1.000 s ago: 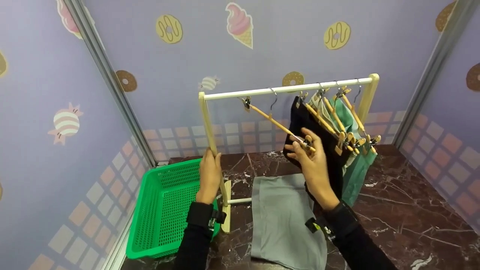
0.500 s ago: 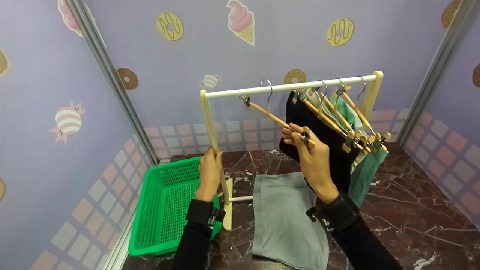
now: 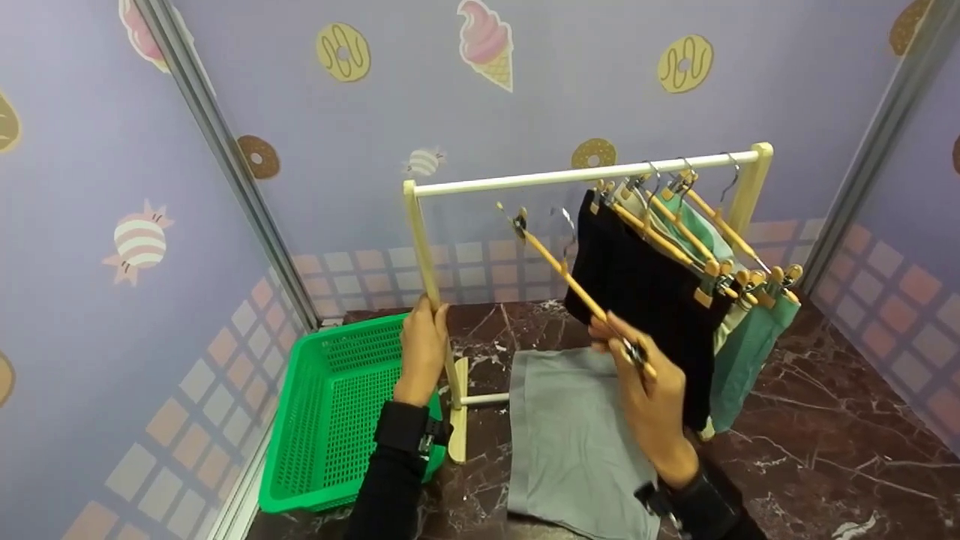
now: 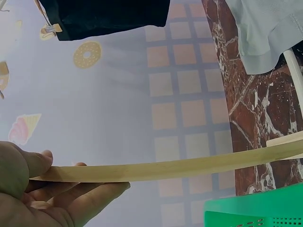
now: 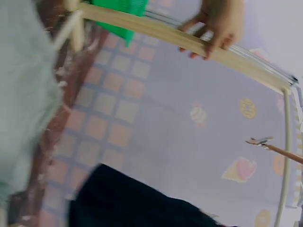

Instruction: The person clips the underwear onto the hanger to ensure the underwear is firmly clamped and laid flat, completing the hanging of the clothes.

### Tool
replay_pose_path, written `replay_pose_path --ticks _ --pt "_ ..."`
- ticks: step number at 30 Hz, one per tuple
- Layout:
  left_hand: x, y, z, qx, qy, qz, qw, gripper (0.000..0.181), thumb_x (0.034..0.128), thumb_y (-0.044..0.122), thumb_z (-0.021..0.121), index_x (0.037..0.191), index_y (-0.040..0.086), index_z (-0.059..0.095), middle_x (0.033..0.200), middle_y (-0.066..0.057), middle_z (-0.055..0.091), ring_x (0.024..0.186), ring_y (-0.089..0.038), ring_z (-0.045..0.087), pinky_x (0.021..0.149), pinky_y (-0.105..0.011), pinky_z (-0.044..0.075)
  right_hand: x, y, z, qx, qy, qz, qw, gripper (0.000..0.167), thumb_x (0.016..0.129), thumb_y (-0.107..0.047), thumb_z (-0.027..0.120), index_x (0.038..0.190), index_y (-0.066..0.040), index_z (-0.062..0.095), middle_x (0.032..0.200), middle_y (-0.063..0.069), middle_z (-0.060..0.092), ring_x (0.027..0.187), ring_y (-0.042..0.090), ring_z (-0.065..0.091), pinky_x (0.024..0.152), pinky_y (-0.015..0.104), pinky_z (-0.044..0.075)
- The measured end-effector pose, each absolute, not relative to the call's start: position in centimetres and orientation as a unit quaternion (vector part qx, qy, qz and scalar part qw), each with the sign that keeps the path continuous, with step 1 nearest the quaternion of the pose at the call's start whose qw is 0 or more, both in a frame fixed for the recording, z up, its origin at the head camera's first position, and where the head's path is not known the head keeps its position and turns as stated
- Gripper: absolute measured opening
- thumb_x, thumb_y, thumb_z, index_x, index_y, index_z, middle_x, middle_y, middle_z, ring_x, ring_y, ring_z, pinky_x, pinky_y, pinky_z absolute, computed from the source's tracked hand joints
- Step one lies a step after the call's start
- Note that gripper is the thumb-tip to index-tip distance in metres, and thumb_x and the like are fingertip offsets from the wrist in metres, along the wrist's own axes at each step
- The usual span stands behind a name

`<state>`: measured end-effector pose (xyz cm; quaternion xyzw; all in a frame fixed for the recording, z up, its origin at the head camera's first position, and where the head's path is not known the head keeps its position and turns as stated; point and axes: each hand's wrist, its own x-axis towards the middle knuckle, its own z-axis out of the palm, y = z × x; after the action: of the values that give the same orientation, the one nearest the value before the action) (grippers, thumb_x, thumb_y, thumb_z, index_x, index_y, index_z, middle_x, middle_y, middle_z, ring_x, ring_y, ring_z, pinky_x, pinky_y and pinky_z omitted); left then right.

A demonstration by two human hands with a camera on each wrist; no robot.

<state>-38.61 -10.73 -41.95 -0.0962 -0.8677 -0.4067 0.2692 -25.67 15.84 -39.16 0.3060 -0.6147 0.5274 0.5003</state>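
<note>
My right hand [image 3: 654,405] holds a clip hanger [image 3: 564,274] near its front clip. The hanger slants away from me with nothing clipped on it, its metal hook below the rail [image 3: 510,181] and off it. My left hand [image 3: 421,345] grips the left post [image 3: 420,247] of the wooden garment rack; in the left wrist view thumb and fingers [image 4: 97,198] lie on either side of the post. Black shorts [image 3: 637,300] hang on a clip hanger at the rack's right part. Below, a grey garment [image 3: 562,442] is spread on the table. The right hand is out of its own wrist view.
Behind the black shorts hang a cream garment [image 3: 727,322] and a green garment [image 3: 757,367] on more clip hangers. A green plastic basket [image 3: 276,431] stands left of the rack. The dark marbled table [image 3: 825,427] meets patterned walls at the back and sides.
The hanger has come off the rail and moved down and towards me in my right hand. My left hand stays on the post. The hung garments have swung slightly right.
</note>
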Motion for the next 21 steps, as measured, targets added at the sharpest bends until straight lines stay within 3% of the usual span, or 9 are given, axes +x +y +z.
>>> replay_pose_path --ticks 4,8,10,14,21 --pt "-38.5 -10.8 -41.7 -0.099 -0.869 -0.404 0.267 0.018 0.1073 0.013 0.052 0.111 -0.004 0.059 0.079 -0.014 0.055 0.060 -0.025 0.059 0.050 -0.038 0.050 -24.7 16.4 -42.9 0.302 -0.644 0.512 0.482 0.024 0.092 0.016 0.060 0.116 0.017 0.066 0.097 0.025 0.073 0.081 0.019 0.073 0.077 0.022 0.058" --pt "-38.6 -10.9 -41.3 -0.102 -0.868 -0.404 0.268 0.020 0.1080 0.014 0.051 0.113 -0.004 0.059 0.079 -0.014 0.055 0.060 -0.026 0.059 0.051 -0.039 0.050 -25.9 16.6 -47.8 0.284 -0.698 0.501 0.426 0.043 0.082 0.026 0.064 0.120 0.005 0.070 0.101 0.015 0.076 0.080 0.018 0.073 0.074 0.021 0.058" --pt "-38.7 -10.9 -41.2 -0.103 -0.867 -0.407 0.270 0.020 0.1079 0.014 0.052 0.113 -0.004 0.059 0.079 -0.014 0.055 0.061 -0.026 0.059 0.051 -0.039 0.050 -26.8 16.2 -49.9 0.280 -0.728 0.482 0.399 0.045 0.082 0.022 0.068 0.121 0.000 0.071 0.104 0.010 0.077 0.081 0.016 0.074 0.072 0.018 0.057" --pt "-38.7 -10.9 -41.3 -0.100 -0.867 -0.409 0.267 0.020 0.1076 0.014 0.052 0.112 -0.004 0.060 0.079 -0.014 0.056 0.061 -0.027 0.060 0.051 -0.039 0.051 -28.2 14.7 -53.2 0.288 -0.774 0.428 0.366 0.043 0.079 0.015 0.074 0.120 0.001 0.071 0.106 0.010 0.076 0.082 0.019 0.074 0.071 0.017 0.057" --pt "-38.4 -10.8 -41.7 -0.104 -0.867 -0.414 0.256 0.019 0.1074 0.013 0.052 0.113 -0.003 0.060 0.080 -0.014 0.058 0.061 -0.026 0.061 0.051 -0.038 0.052 -29.3 11.9 -56.2 0.289 -0.842 0.343 0.300 0.041 0.083 0.003 0.076 0.123 -0.003 0.070 0.105 0.006 0.075 0.093 0.023 0.074 0.081 0.033 0.060"
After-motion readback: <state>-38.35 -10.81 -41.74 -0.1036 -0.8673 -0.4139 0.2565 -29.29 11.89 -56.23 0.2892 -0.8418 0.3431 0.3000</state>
